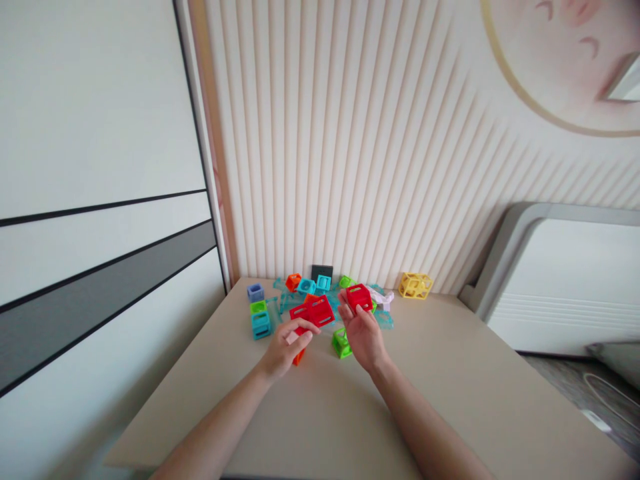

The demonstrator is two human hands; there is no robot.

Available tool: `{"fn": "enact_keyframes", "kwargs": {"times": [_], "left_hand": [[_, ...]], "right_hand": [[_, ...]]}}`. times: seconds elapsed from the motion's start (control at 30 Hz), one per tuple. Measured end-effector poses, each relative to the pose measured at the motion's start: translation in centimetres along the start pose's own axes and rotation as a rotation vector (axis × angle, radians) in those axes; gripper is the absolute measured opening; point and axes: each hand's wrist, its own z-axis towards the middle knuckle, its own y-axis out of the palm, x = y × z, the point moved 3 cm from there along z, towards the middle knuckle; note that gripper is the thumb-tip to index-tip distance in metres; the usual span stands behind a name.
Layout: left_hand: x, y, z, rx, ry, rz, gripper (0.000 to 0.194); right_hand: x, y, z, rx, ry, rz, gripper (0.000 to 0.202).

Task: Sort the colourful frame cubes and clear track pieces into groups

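Forearms aslant, left fingers curled at red frames, grip unclear, right fingers around red cube

Two hands, over ten blocks, one table

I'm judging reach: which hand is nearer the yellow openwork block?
Right. The right hand, holding a red block, is left of the yellow openwork block and nearer you; the left hand is farther left.
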Motion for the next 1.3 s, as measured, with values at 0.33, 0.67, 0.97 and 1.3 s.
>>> {"fn": "enact_keyframes", "kwargs": {"times": [0.33,0.67,0.97,1.3], "left_hand": [[-1.0,0.4,0.2,-0.114,0.015,-0.271,0.03],[0.1,0.9,0.1,-0.165,0.054,-0.436,0.029],[1.2,0.5,-0.8,-0.158,0.131,0.269,0.04],[1.8,1.2,-1.0,-0.206,0.237,0.424,0.03]], "right_hand": [[0.3,2.2,-1.5,-0.189,0.025,-0.091,0.043],[0.5,2.6,-2.0,-0.24,0.019,-0.188,0.053],[0.9,1.1,-1.1,-0.145,-0.005,-0.2,0.065],[1.5,0.8,-1.5,-0.117,-0.002,-0.219,0.067]]}}
